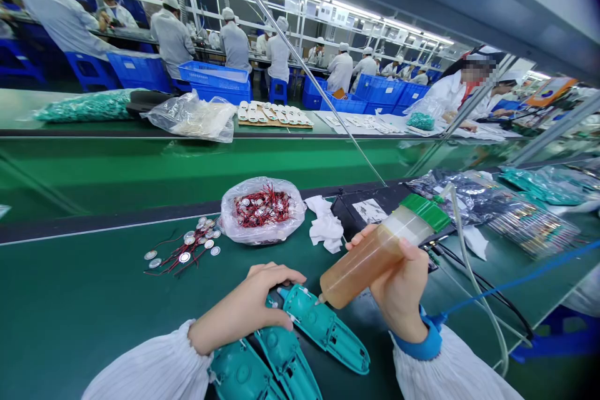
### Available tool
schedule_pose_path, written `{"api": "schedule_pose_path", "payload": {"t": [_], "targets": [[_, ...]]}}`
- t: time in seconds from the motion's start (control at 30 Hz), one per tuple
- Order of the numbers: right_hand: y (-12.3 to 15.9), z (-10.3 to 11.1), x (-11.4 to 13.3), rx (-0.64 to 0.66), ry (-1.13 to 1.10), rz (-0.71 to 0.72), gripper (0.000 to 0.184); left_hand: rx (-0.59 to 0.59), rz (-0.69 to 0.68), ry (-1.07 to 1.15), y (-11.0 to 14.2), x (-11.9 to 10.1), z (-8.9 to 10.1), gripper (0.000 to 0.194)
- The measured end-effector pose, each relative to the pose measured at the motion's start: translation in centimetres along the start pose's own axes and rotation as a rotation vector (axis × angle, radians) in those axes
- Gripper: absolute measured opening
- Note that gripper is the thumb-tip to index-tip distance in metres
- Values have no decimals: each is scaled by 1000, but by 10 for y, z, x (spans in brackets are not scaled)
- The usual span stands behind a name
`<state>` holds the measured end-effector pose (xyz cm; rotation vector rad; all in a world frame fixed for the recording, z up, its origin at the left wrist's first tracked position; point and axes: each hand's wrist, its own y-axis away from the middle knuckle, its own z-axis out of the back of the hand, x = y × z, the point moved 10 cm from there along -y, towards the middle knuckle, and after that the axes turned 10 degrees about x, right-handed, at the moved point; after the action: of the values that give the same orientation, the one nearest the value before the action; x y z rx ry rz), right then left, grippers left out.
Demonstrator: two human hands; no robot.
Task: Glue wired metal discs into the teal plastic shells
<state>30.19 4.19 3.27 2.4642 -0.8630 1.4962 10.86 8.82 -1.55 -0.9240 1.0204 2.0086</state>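
My right hand (403,287) is wrapped around a dispensing syringe barrel (360,265) with amber contents and a green cap. The barrel is tilted down to the left, its nozzle at the inside of a teal plastic shell (328,328). I cannot tell whether the nozzle touches it. My left hand (253,306) has thumb and index finger around the upper end of this shell. Beneath and beside the left hand lie a second teal shell (288,356) and a third teal shell (244,372), partly hidden by the hand and sleeve.
A plastic bag (262,234) of red-wired discs stands behind my hands, with loose wired discs (185,256) to its left. Crumpled tissue (325,225) lies beside the bag. A clear hose (462,244) and blue wrist cord (515,281) run rightward. Co-workers sit beyond the green belt (164,165).
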Motion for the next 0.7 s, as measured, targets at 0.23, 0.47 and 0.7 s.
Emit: {"api": "schedule_pose_path", "payload": {"t": [0.23,0.47,0.7], "targets": [[1,0,2,5,14,19,30,-17,-10,0,-1,2,1,55],[0,-4,7,47,39,44,31,-17,17,-1,-1,4,1,56],[1,-8,12,73,50,47,32,-14,4,-8,0,1,0,55]]}}
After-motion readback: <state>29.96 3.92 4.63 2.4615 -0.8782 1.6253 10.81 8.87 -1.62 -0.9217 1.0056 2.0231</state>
